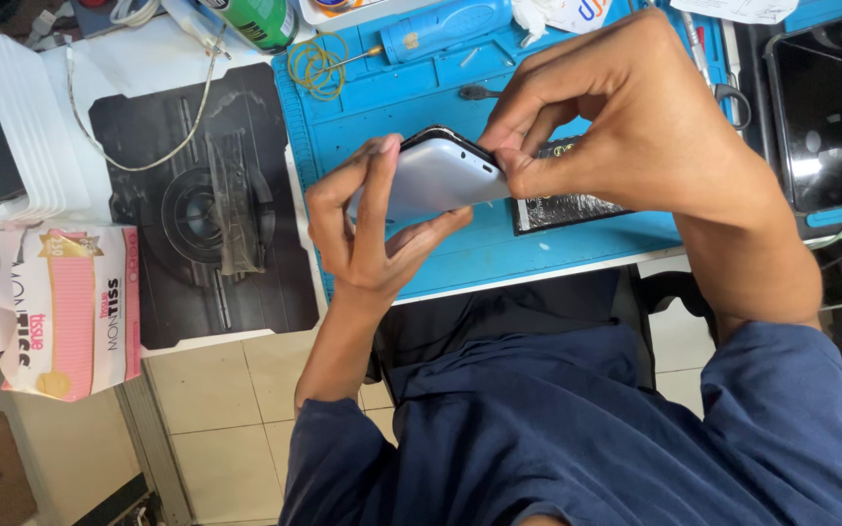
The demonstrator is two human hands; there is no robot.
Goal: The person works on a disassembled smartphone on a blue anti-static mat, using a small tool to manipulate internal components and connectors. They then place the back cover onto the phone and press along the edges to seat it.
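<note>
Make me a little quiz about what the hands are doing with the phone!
1. True or false: both hands hold the white phone above the blue mat.
2. Which hand pinches the phone's top edge? A) left hand B) right hand
3. Fill in: on the table's left edge sits a pink and white pack of ____.

Key: 1 true. 2 B; the left hand cradles the other end. 3 tissues.
</note>
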